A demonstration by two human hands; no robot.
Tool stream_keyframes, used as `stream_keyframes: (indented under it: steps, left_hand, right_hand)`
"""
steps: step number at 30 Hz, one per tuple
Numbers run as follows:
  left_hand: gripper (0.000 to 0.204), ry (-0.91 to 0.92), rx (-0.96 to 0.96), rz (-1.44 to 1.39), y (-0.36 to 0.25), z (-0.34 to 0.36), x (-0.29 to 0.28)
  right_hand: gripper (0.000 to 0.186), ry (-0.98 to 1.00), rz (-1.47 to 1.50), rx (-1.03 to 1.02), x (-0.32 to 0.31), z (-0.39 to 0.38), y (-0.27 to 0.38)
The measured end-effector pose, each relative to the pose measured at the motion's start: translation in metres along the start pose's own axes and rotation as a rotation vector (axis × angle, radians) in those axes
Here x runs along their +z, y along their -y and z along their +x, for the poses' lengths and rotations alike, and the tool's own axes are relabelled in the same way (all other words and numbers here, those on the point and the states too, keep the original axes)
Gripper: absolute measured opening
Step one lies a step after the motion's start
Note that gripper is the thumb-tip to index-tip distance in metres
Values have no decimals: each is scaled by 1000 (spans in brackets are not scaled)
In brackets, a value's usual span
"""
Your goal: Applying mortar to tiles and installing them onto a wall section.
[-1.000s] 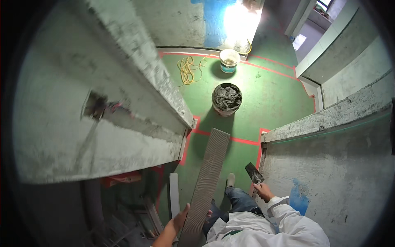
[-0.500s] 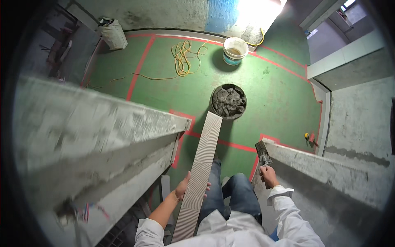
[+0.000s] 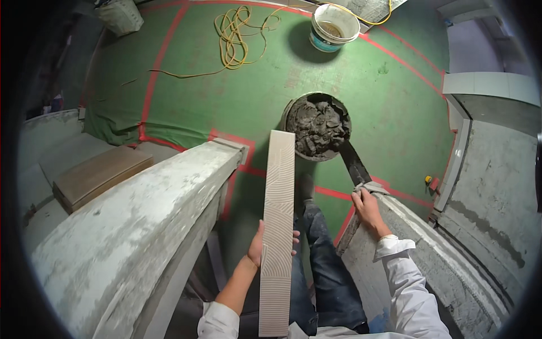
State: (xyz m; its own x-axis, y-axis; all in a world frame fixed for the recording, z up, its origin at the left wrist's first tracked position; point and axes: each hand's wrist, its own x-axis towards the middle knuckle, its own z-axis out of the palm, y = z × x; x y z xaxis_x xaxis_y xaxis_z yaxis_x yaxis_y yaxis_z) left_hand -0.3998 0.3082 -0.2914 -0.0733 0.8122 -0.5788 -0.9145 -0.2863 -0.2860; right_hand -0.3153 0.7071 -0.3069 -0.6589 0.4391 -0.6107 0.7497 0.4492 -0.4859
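Note:
My left hand (image 3: 257, 244) wraps under a long, narrow beige tile strip (image 3: 278, 212), thumb on one edge and fingertips on the other. Curved, comb-like ridges cover the face turned up. Its far end reaches beside a dark bucket (image 3: 286, 116) heaped with grey mortar (image 3: 318, 127). My right hand (image 3: 371, 210) is closed round the handle of a trowel (image 3: 354, 165), its dark blade running to the bucket's right rim. Whether the blade's tip is in the mortar I cannot tell.
Rough concrete half walls stand left (image 3: 164, 192) and right (image 3: 429, 237) of me. On the green floor covering (image 3: 186, 107) with red tape lie a yellow cord (image 3: 231, 42) and a tape measure (image 3: 428, 179). Farther off are a white bucket (image 3: 333, 28), a pale sack (image 3: 119, 17) and a cardboard box (image 3: 101, 176).
My right hand has brought the trowel forward from beside the right wall to the mortar bucket. The tile strip has swung more upright in view, and the view has shifted nearer the floor.

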Motion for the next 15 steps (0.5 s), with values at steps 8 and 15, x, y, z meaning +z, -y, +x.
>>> stream_keyframes:
  steps: [8, 15]
  left_hand:
    - [117, -59, 91, -247, 47, 11, 4]
    - [110, -124, 33, -244, 88, -28, 2]
  right_hand:
    - [33, 1, -592, -238, -35, 109, 36]
    - [36, 153, -689, -256, -24, 182, 33]
